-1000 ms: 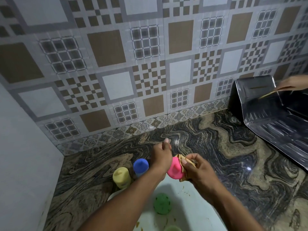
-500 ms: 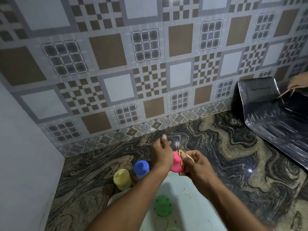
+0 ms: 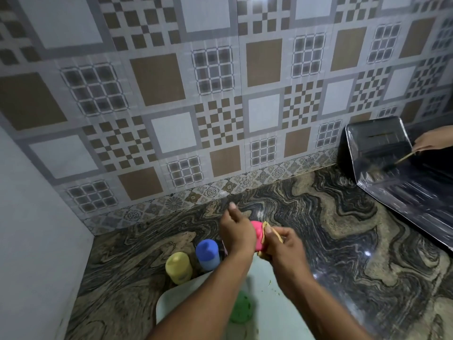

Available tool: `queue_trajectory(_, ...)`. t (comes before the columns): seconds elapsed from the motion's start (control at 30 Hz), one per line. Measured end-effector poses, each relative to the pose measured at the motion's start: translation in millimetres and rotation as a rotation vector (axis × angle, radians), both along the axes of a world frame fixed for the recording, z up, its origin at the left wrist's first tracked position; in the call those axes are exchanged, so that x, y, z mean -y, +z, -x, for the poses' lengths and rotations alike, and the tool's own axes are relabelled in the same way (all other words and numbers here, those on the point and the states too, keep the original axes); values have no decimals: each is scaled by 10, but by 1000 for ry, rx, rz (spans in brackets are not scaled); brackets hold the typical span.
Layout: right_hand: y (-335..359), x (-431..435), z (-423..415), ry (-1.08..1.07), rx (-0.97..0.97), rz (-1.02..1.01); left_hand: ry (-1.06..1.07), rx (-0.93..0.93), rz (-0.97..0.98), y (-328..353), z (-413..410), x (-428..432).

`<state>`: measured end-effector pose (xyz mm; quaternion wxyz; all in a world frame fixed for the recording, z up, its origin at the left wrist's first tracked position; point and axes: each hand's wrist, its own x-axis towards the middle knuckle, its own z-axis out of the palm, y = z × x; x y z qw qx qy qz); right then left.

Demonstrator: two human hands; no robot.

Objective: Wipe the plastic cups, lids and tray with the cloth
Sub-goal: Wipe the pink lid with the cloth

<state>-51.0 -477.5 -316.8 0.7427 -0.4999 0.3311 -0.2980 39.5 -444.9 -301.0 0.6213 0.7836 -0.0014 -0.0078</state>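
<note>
The left hand (image 3: pixel 236 235) curls round a small pink plastic cup (image 3: pixel 257 235), with one finger lifted straight off it. Immediately to its right, the right hand (image 3: pixel 284 244) pinches a crumpled tan cloth (image 3: pixel 267 229) against the cup's side. Both hands are held above the far end of a pale white plastic tray (image 3: pixel 269 315). Below the left wrist, a round green perforated lid (image 3: pixel 241 307) lies on the tray. Left of the left hand, a blue plastic cup (image 3: pixel 207 251) and a yellow plastic cup (image 3: pixel 178 267) stand close together by the tray's corner, on a swirled black-and-tan stone counter (image 3: pixel 343 241). Far to the right of the right hand, another person's hand (image 3: pixel 431 141) holds a thin stick (image 3: pixel 404 158) over a glossy black sheet (image 3: pixel 382 148).
</note>
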Motion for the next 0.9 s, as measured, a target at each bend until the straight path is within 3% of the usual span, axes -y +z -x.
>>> queue_trajectory(0.07,-55,-49,42,-26,-28,-35,-81,-99,1,-98,5,-19)
queue_trajectory(0.17,26,150,141,188,-74,-6,-472,-384,-51,-171,-129,-143)
queue_trajectory(0.23,105,233,149,279,-74,35,-586,-359,-56,-42,-140,-159)
queue_trajectory(0.33,103,61,53,93,-15,80,-269,-3,-32,159,-17,-80)
queue_trajectory(0.37,74,-33,22,-8,7,95,-142,37,9,184,23,-58)
queue_trajectory(0.47,-2,-193,29,-129,27,78,-37,-77,98,30,47,-52)
queue_trajectory(0.6,101,103,128,157,-34,68,-466,-440,61,-119,-124,-161)
queue_trajectory(0.67,165,221,129,294,-69,83,-551,-397,41,2,-143,-169)
queue_trajectory(0.77,104,54,42,137,-32,135,-275,-87,89,151,-65,-106)
queue_trajectory(0.83,-13,-166,-7,-46,10,151,-36,-81,156,183,-2,-64)
queue_trajectory(0.9,-54,-239,2,-107,18,126,-4,-184,178,62,14,-68)
